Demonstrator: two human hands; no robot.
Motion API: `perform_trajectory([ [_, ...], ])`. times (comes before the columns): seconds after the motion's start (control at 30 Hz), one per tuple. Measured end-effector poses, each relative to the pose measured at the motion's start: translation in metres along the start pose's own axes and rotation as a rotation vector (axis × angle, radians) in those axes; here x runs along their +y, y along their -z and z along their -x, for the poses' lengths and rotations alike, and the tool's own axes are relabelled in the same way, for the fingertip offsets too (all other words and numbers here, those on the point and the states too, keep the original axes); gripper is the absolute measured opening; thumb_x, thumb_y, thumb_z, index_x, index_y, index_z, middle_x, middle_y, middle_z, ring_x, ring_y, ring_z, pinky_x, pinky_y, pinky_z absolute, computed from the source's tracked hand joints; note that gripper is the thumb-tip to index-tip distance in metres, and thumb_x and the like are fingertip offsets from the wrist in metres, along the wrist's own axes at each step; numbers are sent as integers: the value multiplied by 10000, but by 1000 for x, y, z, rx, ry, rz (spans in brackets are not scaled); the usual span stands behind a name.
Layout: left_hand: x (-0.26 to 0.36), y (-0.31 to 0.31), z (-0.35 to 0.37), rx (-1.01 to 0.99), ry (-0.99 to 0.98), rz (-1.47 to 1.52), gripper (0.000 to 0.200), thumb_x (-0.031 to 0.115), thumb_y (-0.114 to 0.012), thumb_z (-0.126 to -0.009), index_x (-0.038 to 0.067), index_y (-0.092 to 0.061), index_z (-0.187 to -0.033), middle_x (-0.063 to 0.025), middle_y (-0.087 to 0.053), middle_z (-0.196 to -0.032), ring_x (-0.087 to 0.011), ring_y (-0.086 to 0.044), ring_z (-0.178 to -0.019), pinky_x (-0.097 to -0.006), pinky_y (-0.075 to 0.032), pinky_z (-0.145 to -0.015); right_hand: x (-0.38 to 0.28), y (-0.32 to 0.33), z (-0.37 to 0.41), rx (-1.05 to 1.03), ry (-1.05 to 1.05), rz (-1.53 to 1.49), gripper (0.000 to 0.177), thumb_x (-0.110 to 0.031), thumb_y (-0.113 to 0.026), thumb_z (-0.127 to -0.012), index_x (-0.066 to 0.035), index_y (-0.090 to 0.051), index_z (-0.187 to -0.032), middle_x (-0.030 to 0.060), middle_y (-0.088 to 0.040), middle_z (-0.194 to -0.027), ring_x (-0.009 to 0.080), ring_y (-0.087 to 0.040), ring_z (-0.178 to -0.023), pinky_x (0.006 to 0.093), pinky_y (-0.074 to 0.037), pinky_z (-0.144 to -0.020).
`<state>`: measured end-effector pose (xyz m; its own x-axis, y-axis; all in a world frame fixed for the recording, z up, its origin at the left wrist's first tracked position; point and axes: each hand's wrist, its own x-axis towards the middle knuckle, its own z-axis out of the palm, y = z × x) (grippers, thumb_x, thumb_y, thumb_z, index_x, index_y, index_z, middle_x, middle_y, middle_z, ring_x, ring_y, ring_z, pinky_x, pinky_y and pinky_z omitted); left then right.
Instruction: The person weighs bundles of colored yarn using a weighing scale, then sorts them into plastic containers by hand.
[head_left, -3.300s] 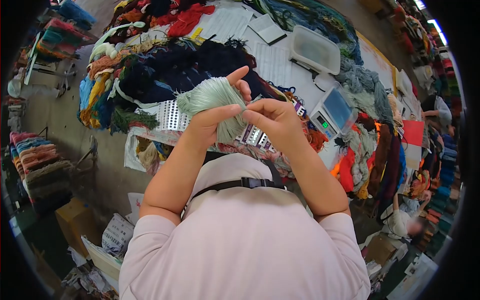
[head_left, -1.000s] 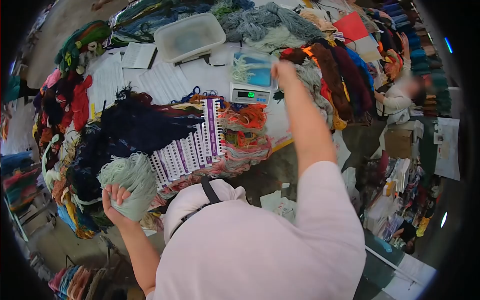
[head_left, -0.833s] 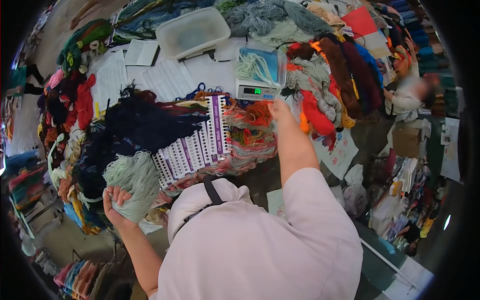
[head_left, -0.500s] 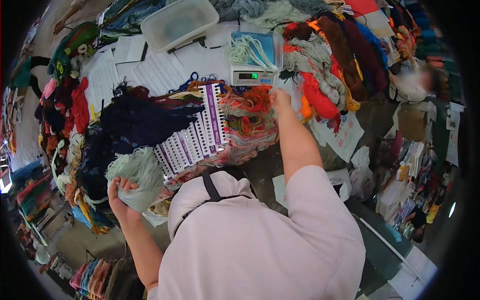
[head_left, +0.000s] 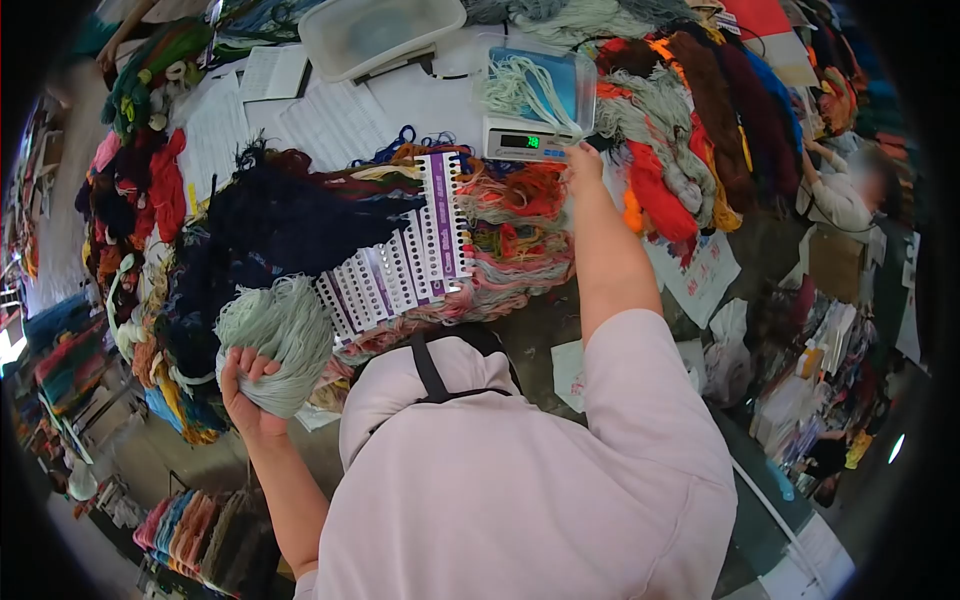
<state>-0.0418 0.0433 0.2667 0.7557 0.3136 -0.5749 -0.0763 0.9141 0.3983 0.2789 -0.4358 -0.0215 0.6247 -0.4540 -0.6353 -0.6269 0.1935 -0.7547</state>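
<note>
My left hand (head_left: 254, 390) is closed around a big bundle of pale green yarn (head_left: 275, 335), its fingers curled over the lower left side. Out at the front right corner of a digital scale (head_left: 524, 143), my right hand (head_left: 583, 166) has its fingers drawn together; whatever they may pinch is too small to make out. On the scale sits a clear tray (head_left: 588, 95) with a loose hank of pale green yarn (head_left: 520, 85) in it. One end of that hank trails over the tray's front toward my right hand. Green digits glow on the scale's display.
Punched white and purple thread cards (head_left: 400, 260) lie on heaped yarn beside a dark navy bundle (head_left: 300, 220). Behind are written sheets (head_left: 335, 125), a notebook (head_left: 272, 74) and a translucent tub (head_left: 380, 35). Red and brown skeins (head_left: 660, 190) flank the scale. Another person (head_left: 845, 190) is at far right.
My right hand has moved up to the scale's front corner. My left hand still grips the yarn bundle. The view has shifted slightly, and the display's digits look different.
</note>
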Motion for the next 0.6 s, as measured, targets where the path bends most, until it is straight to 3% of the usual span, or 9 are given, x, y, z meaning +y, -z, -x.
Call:
perform_trajectory([
  [0.17, -1, 3, 2, -73, -10, 15, 56, 132, -476, -947, 78, -462, -943, 5, -389, -772, -115, -401, -669, -322, -368, -706, 2, -5, -13, 22, 58, 74, 519, -113, -713, -743, -136, -500, -1215, 11, -568, -963, 125, -477, -740, 295, -345, -545],
  [0.3, 0, 5, 1, -89, -29, -8, 71, 151, -470, -948, 88, -445, -926, 6, -375, -768, -115, -396, -662, -321, -363, -706, 2, -8, -14, -6, 62, 0, 361, -142, -731, -737, -114, -601, -1073, 4, -601, -928, 177, -513, -765, 378, -386, -607],
  [0.37, -3, 2, 3, -193, -25, -37, 92, 183, -466, -951, 97, -442, -929, -6, -387, -794, -132, -410, -696, -336, -376, -727, -2, -11, -7, 171, 99, 53, 310, -149, -681, -773, 21, -651, -1030, 166, -644, -1034, 276, -616, -903, 386, -466, -756],
  [0.4, -5, 0, 4, -218, -26, -45, 125, 211, -474, -946, 94, -462, -987, -22, -423, -843, -154, -440, -748, -351, -390, -765, -7, -10, -7, 272, 342, 672, 256, -211, -614, -769, 21, -670, -860, 211, -646, -939, 343, -607, -848, 439, -458, -741],
  [0.47, -15, -16, 8, -161, -69, -75, 244, 269, -494, -931, 88, -488, -1095, -60, -501, -943, -201, -502, -862, -382, -411, -844, -13, -26, 34, 468, 823, 692, 249, -232, -560, -738, 6, -633, -729, 220, -622, -794, 392, -575, -757, 481, -436, -708],
  [0.5, -18, -28, 10, -81, -107, -92, 310, 299, -505, -919, 85, -493, -1144, -82, -542, -994, -224, -533, -925, -397, -418, -885, -22, -36, 59, 279, 1078, 597, 201, -199, -565, -724, -3, -577, -681, 167, -578, -665, 356, -539, -649, 455, -420, -643],
  [0.53, -17, -13, 5, -218, -99, -119, 473, 329, -525, -905, 73, -444, -1295, -121, -551, -1185, -272, -530, -1093, -418, -393, -980, -34, -56, 109, 82, 1094, 403, 174, -162, -555, -749, -2, -549, -682, 125, -571, -654, 282, -521, -597, 387, -411, -596],
  [0.57, -18, -15, 4, -281, -87, -121, 549, 347, -518, -912, 61, -391, -1363, -148, -514, -1292, -303, -489, -1195, -435, -367, -1027, -34, -73, 145, -172, 899, 244, 131, -113, -527, -798, -20, -541, -706, 51, -507, -606, 171, -480, -558, 319, -380, -541],
  [0.6, -20, -25, 4, -326, -78, -107, 592, 367, -514, -916, 57, -352, -1394, -160, -467, -1350, -321, -439, -1257, -442, -346, -1051, -51, -91, 215, -508, 665, -29, 75, -83, -498, -864, -44, -549, -826, -14, -418, -609, 78, -392, -543, 232, -324, -515],
])
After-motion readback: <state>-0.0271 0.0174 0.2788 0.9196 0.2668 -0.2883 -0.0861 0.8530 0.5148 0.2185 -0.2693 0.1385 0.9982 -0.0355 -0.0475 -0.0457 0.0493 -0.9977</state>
